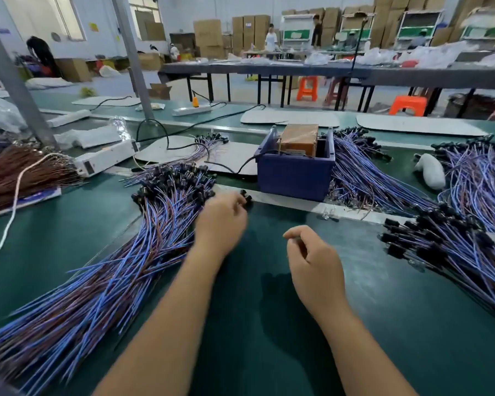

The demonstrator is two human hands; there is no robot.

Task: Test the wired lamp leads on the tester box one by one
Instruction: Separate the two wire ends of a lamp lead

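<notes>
Right hand (312,261) hovering over the green table (269,324), fingers loosely curling, holding nothing visible, left hand (222,221) pinching black lamp heads (245,197) at the lead pile (120,258), leads lying lengthwise toward the tester box (296,164) beyond

Along the left edge of the green surface (269,324) lay a bundle of brown wires (17,172), with a white cord (10,215) curving across it and a long white power strip (106,157) just beside its far end. Farther back toward the far edge sat a second white power strip (191,110) with an orange plug (195,102) in it. Beyond the surface stood a long dark table (326,70) heaped with white bags, orange stools (307,88) under it, and cardboard boxes (250,31) stacked against the back wall.
</notes>
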